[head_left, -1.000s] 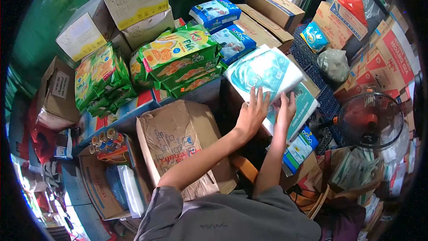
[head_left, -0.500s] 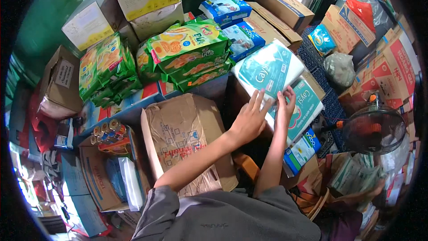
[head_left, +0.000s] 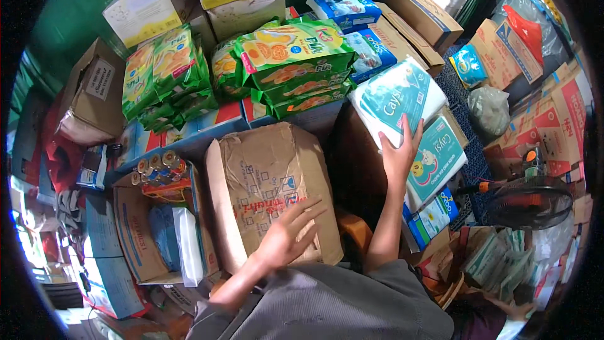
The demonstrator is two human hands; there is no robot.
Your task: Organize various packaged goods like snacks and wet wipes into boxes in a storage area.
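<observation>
My left hand [head_left: 286, 236] hovers above the taped brown cardboard box [head_left: 251, 164], fingers apart and holding nothing. Fingers spread, my right hand [head_left: 402, 151] rests at the near edge of a white-and-teal soft pack [head_left: 406, 91], thumb and fingertips against it without a closed grip. A second teal pack [head_left: 440, 151] lies just right of that hand, partly hidden by it. Below it sits a blue-and-green pack [head_left: 434, 211].
Green food bags [head_left: 296, 47] are stacked behind the box. Blue packs [head_left: 343, 7] and cartons [head_left: 425, 16] stand farther back. A black fan [head_left: 528, 201] is at right. An open carton [head_left: 135, 233] with jars is at left. Another person's hand [head_left: 519, 308] shows at lower right.
My left hand has left the upper white-and-teal pack and moved down-left over the cardboard box. The right hand's fingers have spread at the pack's edge. The whole view has shifted slightly.
</observation>
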